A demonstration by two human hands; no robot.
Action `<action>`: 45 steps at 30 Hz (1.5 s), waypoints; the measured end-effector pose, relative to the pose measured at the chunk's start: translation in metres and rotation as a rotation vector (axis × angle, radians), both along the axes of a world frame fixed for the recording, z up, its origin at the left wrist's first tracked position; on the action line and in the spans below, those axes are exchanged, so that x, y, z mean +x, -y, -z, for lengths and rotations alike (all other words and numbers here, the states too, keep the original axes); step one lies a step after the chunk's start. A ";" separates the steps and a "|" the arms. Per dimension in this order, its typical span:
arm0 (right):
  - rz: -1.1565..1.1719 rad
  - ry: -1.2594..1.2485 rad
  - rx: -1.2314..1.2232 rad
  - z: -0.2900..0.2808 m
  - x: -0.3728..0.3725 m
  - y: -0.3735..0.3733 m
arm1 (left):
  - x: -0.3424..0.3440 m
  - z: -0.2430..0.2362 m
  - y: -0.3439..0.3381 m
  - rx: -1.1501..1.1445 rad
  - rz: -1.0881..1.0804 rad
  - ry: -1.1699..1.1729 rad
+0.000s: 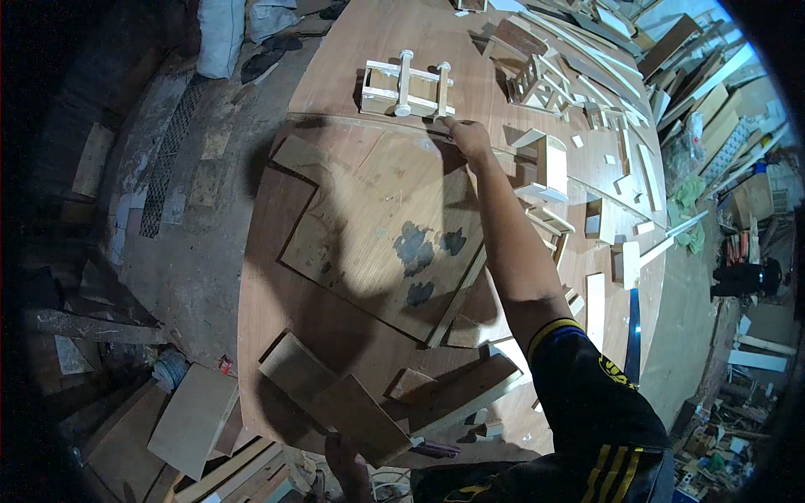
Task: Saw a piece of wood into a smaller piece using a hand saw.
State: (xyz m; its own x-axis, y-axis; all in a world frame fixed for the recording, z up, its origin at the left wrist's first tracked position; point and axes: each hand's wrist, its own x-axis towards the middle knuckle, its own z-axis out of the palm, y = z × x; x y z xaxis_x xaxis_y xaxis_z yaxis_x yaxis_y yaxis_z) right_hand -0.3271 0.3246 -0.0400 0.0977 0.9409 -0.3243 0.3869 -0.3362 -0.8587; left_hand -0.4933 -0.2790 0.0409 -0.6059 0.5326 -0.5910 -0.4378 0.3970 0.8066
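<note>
Left hand [345, 465]: one, low at near edge of table [268, 220], fingers pointing forward, right by two boards [359, 415]. Can't tell if gripping or loose. Boards flat, brown, smooth, meeting at an angle.

Just right of those: one short block [411, 386], one long block [470, 392], both straight-sided, bare wood, partly in shadow.

Black sleeve [579, 381], fabric, three yellow stripes near shoulder. Right arm out nearly straight, forward, along right side of panel [369, 201].

Panel: one, big, thin, grained wood, notched at far left, three dark grey blotches [413, 249]. One narrow batten [457, 298] along its right edge.

Right of arm, near to far: one dark glossy strip [635, 335], one pale flat strip [594, 306], two small open boxes [599, 222], one ladder-like piece [551, 225], one cradle-shaped piece [551, 168] with pale ends.

Right hand [468, 138]: one, back of hand up, fingers bent, tips at near right corner of frame [404, 88]. Can't tell pinch from light touch.

Frame: one, toward far end of table, beyond panel. Pale wood, rectangular, two parallel crossbars [443, 88] on top, rounded ends.
</note>
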 end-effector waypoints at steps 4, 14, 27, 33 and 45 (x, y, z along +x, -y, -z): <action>0.075 -0.053 0.019 0.008 0.012 -0.007 | 0.008 -0.009 -0.020 0.072 -0.064 -0.049; 0.155 -0.608 0.354 -0.198 0.044 0.131 | 0.010 -0.034 -0.001 -0.014 0.282 -0.092; -0.394 -0.406 -0.017 -0.250 0.199 0.552 | 0.128 -0.130 -0.004 0.465 0.790 -0.154; -0.154 -0.361 0.043 -0.267 0.306 0.610 | 0.236 -0.171 0.009 0.373 0.935 -0.017; 0.177 -0.495 0.246 -0.301 0.520 0.649 | 0.378 -0.163 0.081 0.556 0.858 0.023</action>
